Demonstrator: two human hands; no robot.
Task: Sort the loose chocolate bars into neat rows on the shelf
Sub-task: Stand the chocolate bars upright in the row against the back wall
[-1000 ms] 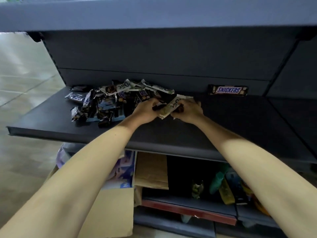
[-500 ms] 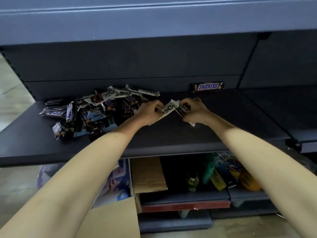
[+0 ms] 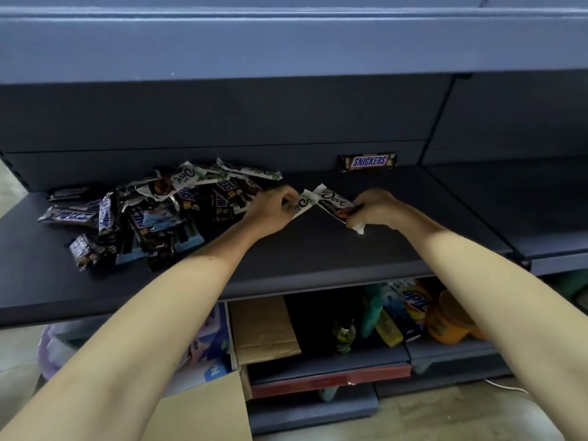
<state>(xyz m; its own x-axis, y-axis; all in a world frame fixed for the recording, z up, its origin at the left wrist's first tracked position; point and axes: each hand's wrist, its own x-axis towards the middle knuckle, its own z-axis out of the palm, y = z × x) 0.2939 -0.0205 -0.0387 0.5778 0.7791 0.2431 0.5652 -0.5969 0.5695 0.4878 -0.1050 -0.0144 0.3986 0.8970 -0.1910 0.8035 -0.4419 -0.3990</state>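
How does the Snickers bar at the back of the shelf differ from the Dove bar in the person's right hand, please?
The Snickers bar has a dark brown wrapper with block lettering; the Dove bar is white and brown with script. The Snickers bar stands level on its long edge by the back panel, untouched; the Dove bar is tilted, gripped by the right hand. Both are wrapped, labels facing the camera.

Left hand (image 3: 270, 211) and right hand (image 3: 377, 207) each hold a Dove bar (image 3: 336, 202).

Both arms outstretched; left grip (image 3: 271, 207) and right grip (image 3: 378, 207) apparently pinching.
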